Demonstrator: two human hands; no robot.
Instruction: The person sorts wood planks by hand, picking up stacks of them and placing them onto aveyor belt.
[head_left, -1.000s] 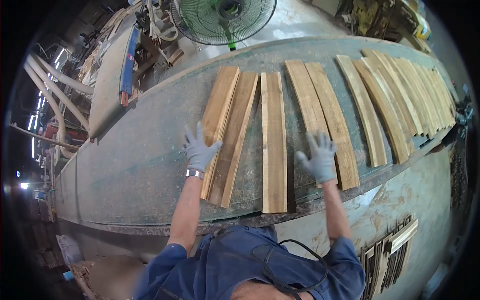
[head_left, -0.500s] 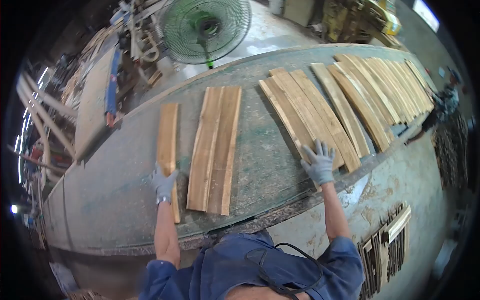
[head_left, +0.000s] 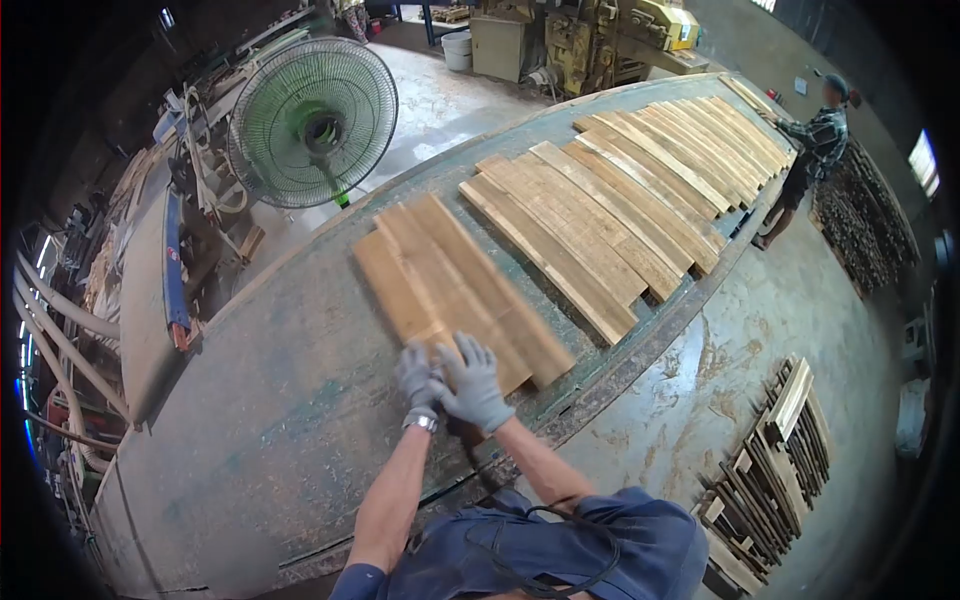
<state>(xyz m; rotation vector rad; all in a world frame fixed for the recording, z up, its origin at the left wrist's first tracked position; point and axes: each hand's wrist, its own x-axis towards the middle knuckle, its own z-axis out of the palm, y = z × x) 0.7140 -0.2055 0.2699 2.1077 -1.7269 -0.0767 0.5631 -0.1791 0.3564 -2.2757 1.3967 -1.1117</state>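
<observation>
Both my gloved hands are close together at the near end of a group of brown wooden boards (head_left: 440,280), which lie side by side and blur with motion. My left hand (head_left: 420,380) is closed at the near left edge of the leftmost board; its fingertips are partly hidden. My right hand (head_left: 472,382) rests on the boards' near end, fingers stretched out and apart, its thumb side against the left hand. To the right, across a narrow gap, a long row of boards (head_left: 560,250) covers the worktable (head_left: 290,440).
A green fan (head_left: 315,125) stands beyond the table. At the table's far right end is another person (head_left: 820,130). Stacked wood strips (head_left: 770,470) lie on the floor to the right. A blue-edged panel (head_left: 165,260) stands at left.
My left hand has come right with the narrow board, which now lies against the other boards. My right hand has left the right-hand row and joined it. The view has turned right.
</observation>
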